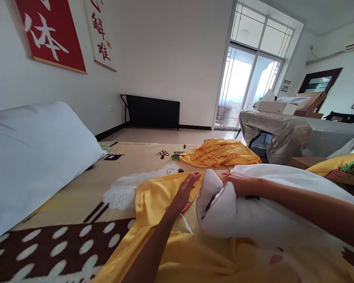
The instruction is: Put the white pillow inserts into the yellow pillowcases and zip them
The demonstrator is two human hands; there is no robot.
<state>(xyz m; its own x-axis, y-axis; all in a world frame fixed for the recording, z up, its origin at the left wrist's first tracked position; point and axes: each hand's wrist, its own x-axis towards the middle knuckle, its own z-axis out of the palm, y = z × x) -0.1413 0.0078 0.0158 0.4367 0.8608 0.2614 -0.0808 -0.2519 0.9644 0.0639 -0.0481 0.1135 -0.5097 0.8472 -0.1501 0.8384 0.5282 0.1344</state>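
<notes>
A white pillow [262,216] lies at the front right, its near end bunched into folds. My right hand [238,184] reaches in from the right and presses on the folded end, its fingers curled around the pillow and partly hidden behind it. Under the pillow is a yellow pillowcase [153,200] with a carrot print, spread over the bed. My left hand [188,188] is over the pillowcase, just left of the folded end, fingers stretched out and holding nothing. A narrow white strip [187,224] shows on the pillowcase beside my left forearm.
The bed has a patterned blanket [147,155]. Another white pillow [38,153] stands at left. A crumpled yellow cloth [221,153] lies beyond my hands; a yellow printed pillow [342,169] is at right. Farther back are a plastic-covered table [271,122] with boxes and a black folded frame [153,112].
</notes>
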